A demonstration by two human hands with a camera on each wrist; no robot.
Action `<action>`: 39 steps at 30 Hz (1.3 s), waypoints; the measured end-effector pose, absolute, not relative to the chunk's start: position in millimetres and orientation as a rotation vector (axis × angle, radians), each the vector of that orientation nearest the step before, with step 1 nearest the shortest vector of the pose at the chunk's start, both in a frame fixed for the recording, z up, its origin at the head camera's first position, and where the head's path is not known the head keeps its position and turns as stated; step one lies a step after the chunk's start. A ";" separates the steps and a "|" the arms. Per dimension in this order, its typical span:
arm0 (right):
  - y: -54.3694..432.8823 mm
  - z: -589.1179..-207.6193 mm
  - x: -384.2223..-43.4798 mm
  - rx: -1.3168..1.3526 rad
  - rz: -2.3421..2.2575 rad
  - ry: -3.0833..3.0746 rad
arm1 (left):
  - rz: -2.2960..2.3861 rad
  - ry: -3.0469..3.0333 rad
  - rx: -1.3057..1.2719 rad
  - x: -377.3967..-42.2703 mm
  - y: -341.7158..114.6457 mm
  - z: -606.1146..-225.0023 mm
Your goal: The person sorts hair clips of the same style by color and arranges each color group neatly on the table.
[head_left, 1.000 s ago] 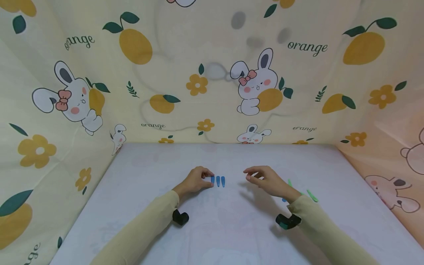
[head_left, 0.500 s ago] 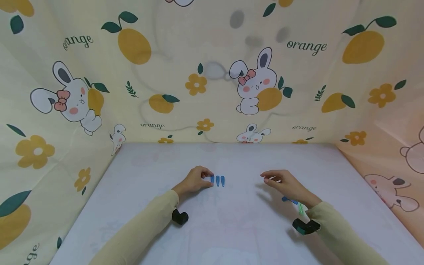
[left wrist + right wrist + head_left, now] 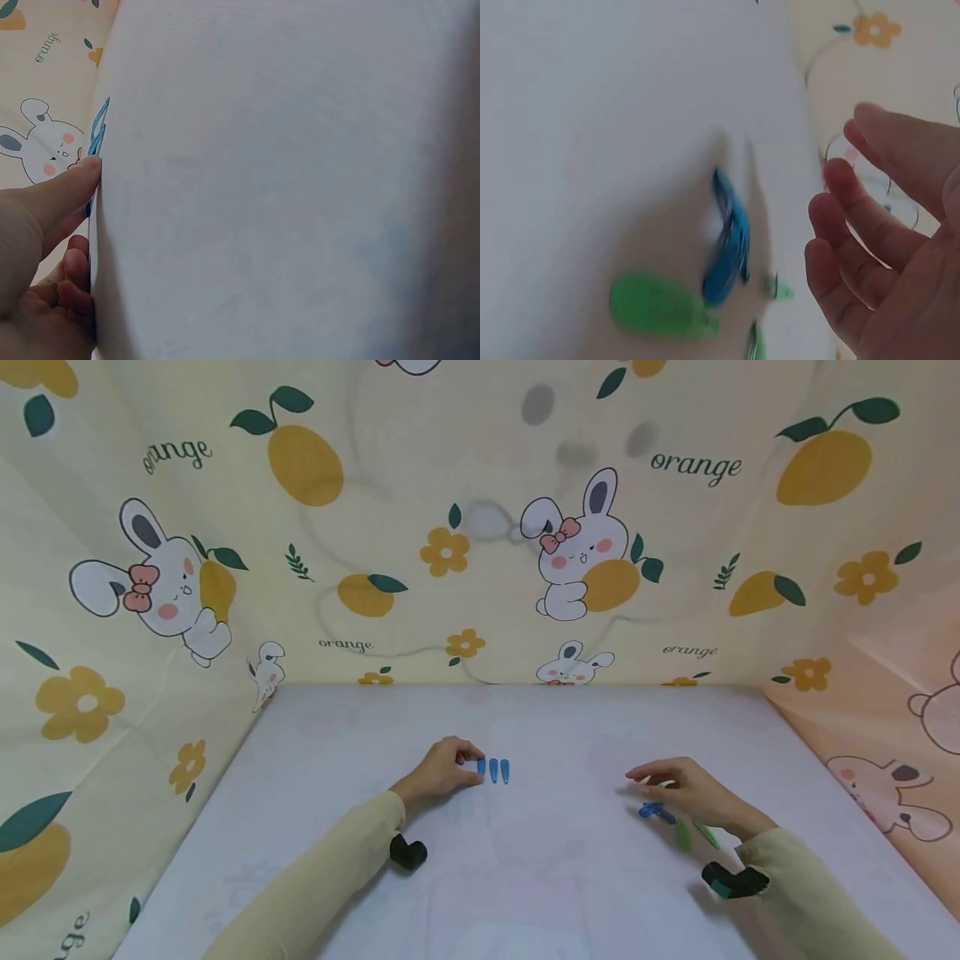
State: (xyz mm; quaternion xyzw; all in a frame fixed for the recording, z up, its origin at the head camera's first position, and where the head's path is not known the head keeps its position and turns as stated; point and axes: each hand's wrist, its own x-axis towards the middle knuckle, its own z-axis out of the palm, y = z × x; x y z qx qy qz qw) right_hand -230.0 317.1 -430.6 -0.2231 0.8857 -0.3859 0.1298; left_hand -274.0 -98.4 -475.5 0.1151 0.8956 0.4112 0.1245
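Note:
Three blue snap hair clips stand side by side in a short row mid-table in the head view. My left hand point(image 3: 442, 768) pinches the leftmost clip point(image 3: 482, 767) between thumb and fingers; the middle clip point(image 3: 493, 771) and the right clip point(image 3: 506, 772) lie just beside it. In the left wrist view, my thumb covers part of the blue clips point(image 3: 97, 127). Over a loose pile on the right is my right hand point(image 3: 697, 795), fingers loosely bent and holding nothing. Beneath it lie crossed blue clips point(image 3: 657, 812) and green clips point(image 3: 682, 835), partly hidden by the hand.
The white tabletop point(image 3: 525, 877) runs back to a curtain point(image 3: 405, 543) printed with rabbits and oranges, which also rises along both sides. A black wrist camera point(image 3: 408, 853) sits on the left sleeve, another black camera point(image 3: 735, 881) on the right.
My right hand has moved right and toward me, from near the row to over the loose clips, uncovering the blue ones. My left hand has stayed on the row.

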 end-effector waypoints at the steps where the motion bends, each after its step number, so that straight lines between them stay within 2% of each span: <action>1: 321.2 -432.1 -230.5 -0.653 -1.125 2.562 | 1.199 2.608 0.332 -274.1 -98.3 -475.7; 15: 347.8 -451.4 -233.8 -0.807 -1.147 2.474 | 1.195 2.614 0.355 -274.4 -99.1 -474.1; 39: 340.1 -455.1 -235.5 -0.703 -1.150 2.454 | 1.195 2.608 0.360 -273.9 -99.4 -474.2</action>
